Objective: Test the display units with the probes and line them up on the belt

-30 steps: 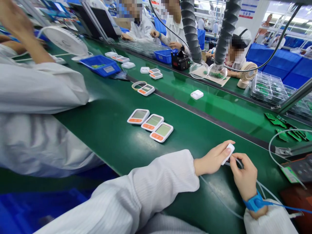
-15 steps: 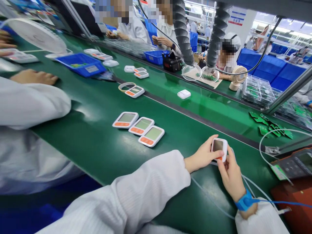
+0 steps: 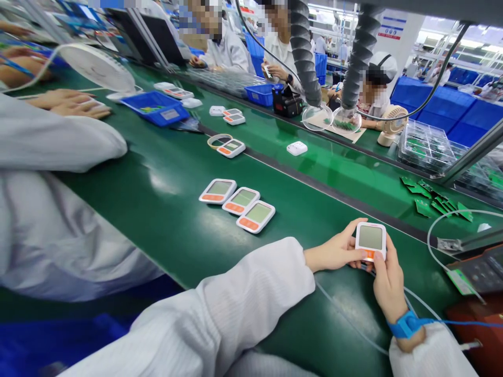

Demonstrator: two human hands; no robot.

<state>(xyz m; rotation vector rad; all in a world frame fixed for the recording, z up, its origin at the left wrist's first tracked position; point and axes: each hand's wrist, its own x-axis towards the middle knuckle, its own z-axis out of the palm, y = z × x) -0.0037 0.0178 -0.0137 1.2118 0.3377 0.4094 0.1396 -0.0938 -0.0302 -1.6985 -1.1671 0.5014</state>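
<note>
Both hands, left (image 3: 334,253) and right (image 3: 389,283), close lightly round the white device (image 3: 370,241) above the green surface (image 3: 176,235) — likely light, stiff and smooth-shelled — best gripped by its edges, sparing the screen.

No text can be read. The pillar sign (image 3: 390,29) has blue and red lines, too small to read. A pale label (image 3: 170,114) on the blue tray (image 3: 135,106) and a tiny red mark above the screen of the white-framed device (image 3: 371,241) are also illegible.
</note>
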